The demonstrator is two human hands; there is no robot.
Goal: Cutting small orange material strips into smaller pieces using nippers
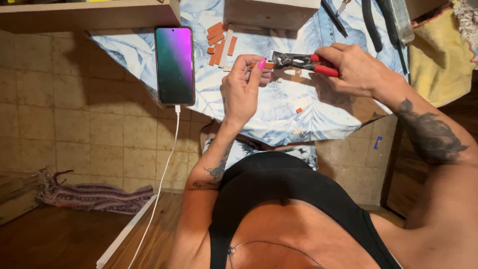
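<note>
**A:** How much room is there around the work?

**B:** Not a lot. The surface (308,112) is covered in a blue leaf-print cloth, and its near edge is cut at an angle just above the lap. A phone (174,65) is laid at the left edge, with a white cable (162,174) hung down off it. A heap of small orange strips (219,42) is seen just beyond the hands, and one orange crumb (298,110) is left on open cloth nearer in.

**A:** Anything hard to make out?

**B:** The dark tools (371,22) top right are cut off by the frame.

**A:** And the hands?

**B:** A short orange piece (264,65) is pinched in the left hand (244,87), fingers closed tight. Red-handled nippers (303,63) are gripped in the right hand (353,69), its fingers wrapped round the handles, and their dark jaws are set against the piece's end.
</note>
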